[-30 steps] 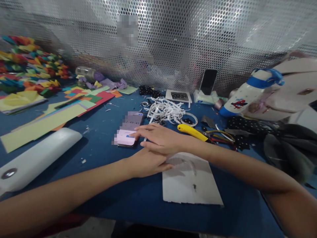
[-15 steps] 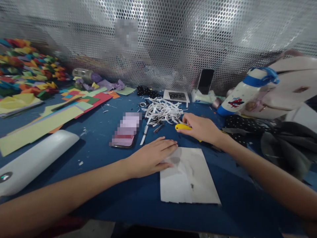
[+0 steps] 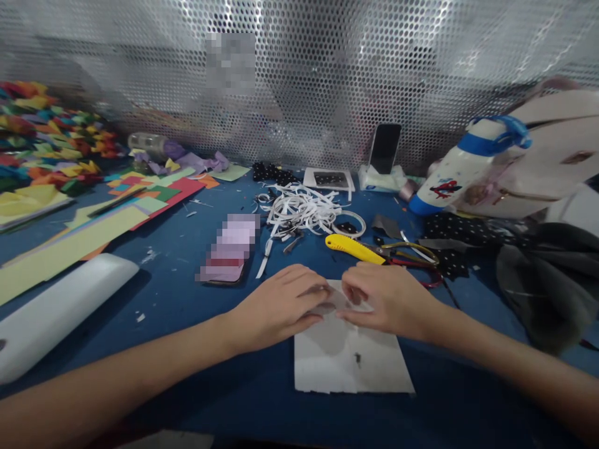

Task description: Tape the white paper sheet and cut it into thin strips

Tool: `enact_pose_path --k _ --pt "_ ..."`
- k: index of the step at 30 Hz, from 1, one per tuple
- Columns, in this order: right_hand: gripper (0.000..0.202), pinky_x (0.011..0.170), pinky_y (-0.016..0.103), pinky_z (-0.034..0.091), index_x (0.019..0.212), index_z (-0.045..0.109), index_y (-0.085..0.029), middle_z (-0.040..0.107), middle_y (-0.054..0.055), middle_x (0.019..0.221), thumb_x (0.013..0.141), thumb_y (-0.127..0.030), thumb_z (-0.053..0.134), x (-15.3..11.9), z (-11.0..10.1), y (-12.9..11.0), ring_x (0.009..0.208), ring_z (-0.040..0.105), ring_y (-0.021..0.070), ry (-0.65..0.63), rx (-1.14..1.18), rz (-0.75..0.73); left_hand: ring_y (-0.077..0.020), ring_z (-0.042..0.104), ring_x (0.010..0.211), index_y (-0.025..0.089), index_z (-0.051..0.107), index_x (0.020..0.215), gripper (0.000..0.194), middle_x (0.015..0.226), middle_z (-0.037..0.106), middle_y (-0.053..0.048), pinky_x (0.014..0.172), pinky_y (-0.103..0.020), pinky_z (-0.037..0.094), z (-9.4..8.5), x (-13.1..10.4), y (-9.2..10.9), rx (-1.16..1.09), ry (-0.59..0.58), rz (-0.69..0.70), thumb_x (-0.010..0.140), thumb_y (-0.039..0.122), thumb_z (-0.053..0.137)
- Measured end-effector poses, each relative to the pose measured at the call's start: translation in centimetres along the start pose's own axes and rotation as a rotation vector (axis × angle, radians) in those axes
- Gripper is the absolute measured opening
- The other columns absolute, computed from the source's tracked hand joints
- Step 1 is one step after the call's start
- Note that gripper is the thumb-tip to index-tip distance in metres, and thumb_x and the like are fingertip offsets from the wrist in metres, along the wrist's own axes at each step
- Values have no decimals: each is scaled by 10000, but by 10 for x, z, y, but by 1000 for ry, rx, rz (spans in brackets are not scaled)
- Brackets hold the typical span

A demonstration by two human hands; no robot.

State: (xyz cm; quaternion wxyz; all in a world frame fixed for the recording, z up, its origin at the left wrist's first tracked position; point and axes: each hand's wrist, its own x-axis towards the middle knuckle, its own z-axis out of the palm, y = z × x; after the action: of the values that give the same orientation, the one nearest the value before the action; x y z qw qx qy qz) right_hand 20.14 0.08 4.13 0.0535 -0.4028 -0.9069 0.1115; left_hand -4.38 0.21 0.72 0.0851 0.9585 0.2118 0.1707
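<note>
A white sheet (image 3: 327,371) with a small dark mark lies in front of me, apparently on a card of about its size. My left hand (image 3: 285,305) is at its upper left, with fingers bent and the thumb near them, closed on a thin paper. Facing it, my right hand (image 3: 393,302) has curled fingers and the thumb drawn in, pinching the paper's upper part. The fingertips partly hide what they grip. Just beyond the right hand lies a yellow utility knife (image 3: 355,248), beside a pair of scissors (image 3: 418,257).
White paper strips (image 3: 304,209) are heaped beyond the hands, near a phone (image 3: 229,252). Coloured paper (image 3: 107,227) and a white device (image 3: 70,312) lie left. A bottle (image 3: 452,171), pale bag (image 3: 552,156) and dark fabric (image 3: 538,287) are at right. Another phone (image 3: 385,148) stands behind.
My right hand has let go of the yellow knife and come back toward me onto the paper. My left hand's flat fingers have curled.
</note>
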Motion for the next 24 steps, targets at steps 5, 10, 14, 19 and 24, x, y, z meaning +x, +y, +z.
enact_pose_path --k 5,10,14,19,24 --pt "165 593 286 286 759 539 -190 631 1 743 839 -306 623 -5 8 -9 749 553 180 -15 -27 -41 -259 540 1118 158 552 1207 239 1181 596 -105 1017 -420 451 -1 0 4 43 9 14 988 244 517" --pt "81 589 298 279 758 539 -191 640 5 758 831 -213 564 -1 5 -9 748 531 176 -39 -44 -88 -261 572 1066 133 548 1239 264 1174 617 -111 973 -439 466 -10 -5 0 129 52 20 1016 230 445" --pt "55 596 307 287 768 544 -187 632 19 774 822 -197 550 -1 5 -10 757 516 180 -65 -45 -108 -228 607 1048 218 584 1246 275 1165 659 -58 943 -397 481 -40 -22 -22 234 115 -114 1024 246 425" --pt "67 595 308 285 758 519 -190 608 9 755 816 -186 550 -1 6 -10 735 480 169 -73 -7 -111 -215 606 1121 222 603 1201 284 1219 663 -28 1024 -413 459 -76 -53 -62 284 360 -547 1031 306 392" --pt "157 572 300 263 716 469 -193 582 -9 704 840 -218 560 -3 9 -7 689 453 152 -39 53 -131 -251 533 1246 231 630 1126 306 1349 575 -21 1075 -471 416 -76 -67 -79 318 380 -672 1040 315 348"
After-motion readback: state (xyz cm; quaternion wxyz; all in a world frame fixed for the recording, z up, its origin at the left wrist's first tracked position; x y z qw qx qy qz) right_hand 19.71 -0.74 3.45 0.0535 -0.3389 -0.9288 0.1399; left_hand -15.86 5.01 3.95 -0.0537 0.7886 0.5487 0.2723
